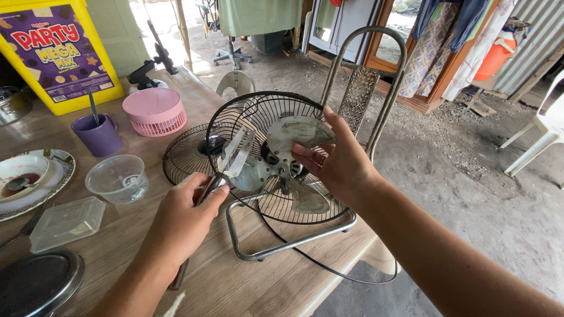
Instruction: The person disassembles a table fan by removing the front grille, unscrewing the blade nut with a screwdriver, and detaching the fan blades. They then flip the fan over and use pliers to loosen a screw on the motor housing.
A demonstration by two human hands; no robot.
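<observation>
A small metal floor fan (pixel 276 170) stands on the wooden table (pixel 235 282) with its front grille off. My right hand (pixel 338 161) grips one dusty grey blade (pixel 299 132) from the right. An adjustable wrench (pixel 232 161) is in my left hand (pixel 188 214), which is closed on its handle; the open jaw is up against the blade hub (pixel 282 170). The removed black front grille (pixel 188 155) lies flat on the table behind the fan, to its left.
A pink basket (pixel 154 111), purple mug (pixel 98 134), clear plastic cup (pixel 117 178), clear lidded box (pixel 67 222), dirty plates (pixel 32 176) and a yellow tub (pixel 56 50) crowd the table's left. A metal chair frame (pixel 361 94) stands behind the fan. The fan's cord (pixel 329 267) hangs over the table edge.
</observation>
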